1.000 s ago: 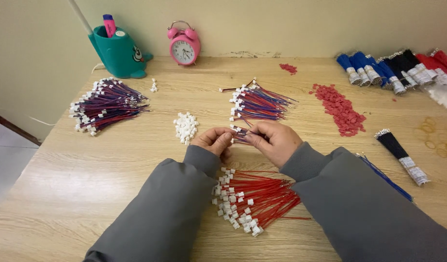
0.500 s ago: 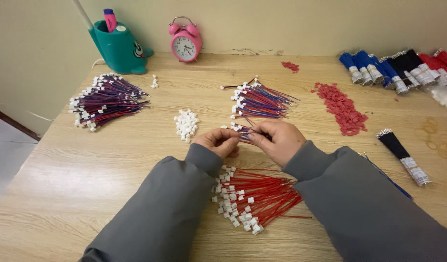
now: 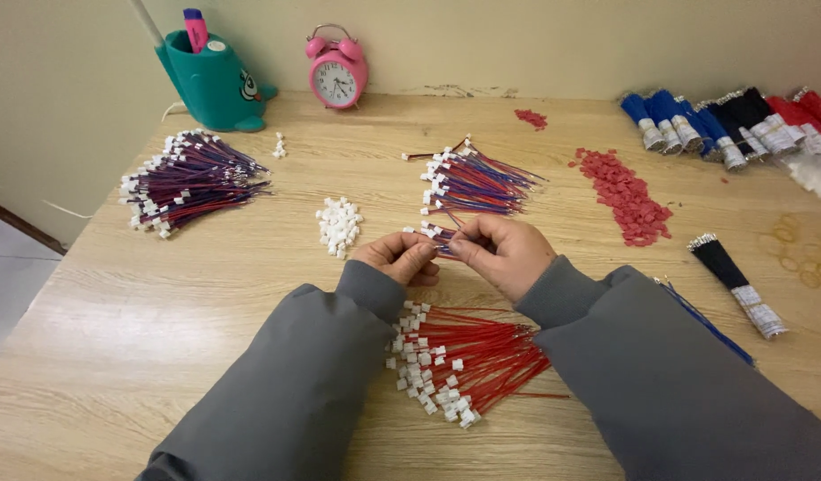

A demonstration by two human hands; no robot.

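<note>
My left hand [image 3: 398, 258] and my right hand [image 3: 503, 252] meet over the middle of the wooden table [image 3: 206, 294]. Together they pinch a small bunch of red and blue wires with white connectors [image 3: 439, 237]; the left fingertips are at the connector end, the right fingers hold the wires. Just beyond the hands lies a fanned pile of red-and-blue wired connectors [image 3: 468, 184]. Under my wrists lies a pile of red wires with white connectors [image 3: 459, 358]. A small heap of loose white connectors [image 3: 338, 224] sits to the left of my left hand.
A larger pile of wired connectors [image 3: 188, 181] lies at the far left. Loose red connectors [image 3: 626, 198] spread at the right. Bundles of blue, black and red wire [image 3: 727, 125] line the far right; a black bundle [image 3: 734, 281] lies nearer. A teal holder [image 3: 211, 83] and pink clock [image 3: 338, 78] stand at the back.
The hands have barely shifted; the fingers keep working at the small wire bunch. The camera view has tilted slightly.
</note>
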